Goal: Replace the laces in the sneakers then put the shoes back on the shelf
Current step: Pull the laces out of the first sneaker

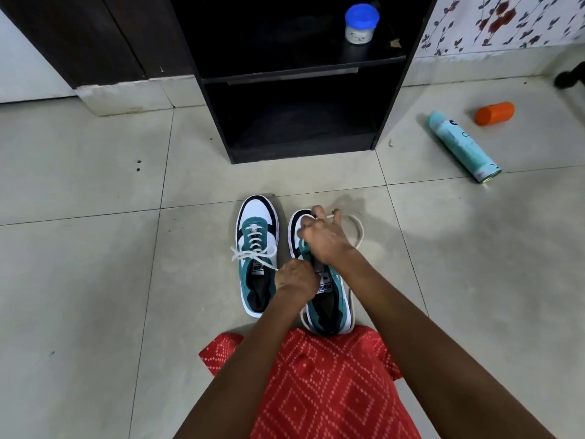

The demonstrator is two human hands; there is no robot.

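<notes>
Two teal, white and black sneakers stand side by side on the tiled floor, toes pointing away from me. The left sneaker (pixel 257 258) is laced with a white lace tied in a bow. Over the right sneaker (pixel 329 302), my right hand (pixel 326 237) pinches a white lace (pixel 359 229) that loops out to the right on the floor. My left hand (pixel 296 278) is curled at the right sneaker's tongue and hides what it holds. The dark shelf unit (pixel 300 90) stands straight ahead, its lower compartment empty.
A jar with a blue lid (pixel 361 23) sits on the upper shelf. A teal spray can (pixel 462 147) and an orange cap (pixel 494 113) lie on the floor to the right. My red patterned garment (pixel 316 384) covers my lap below the shoes.
</notes>
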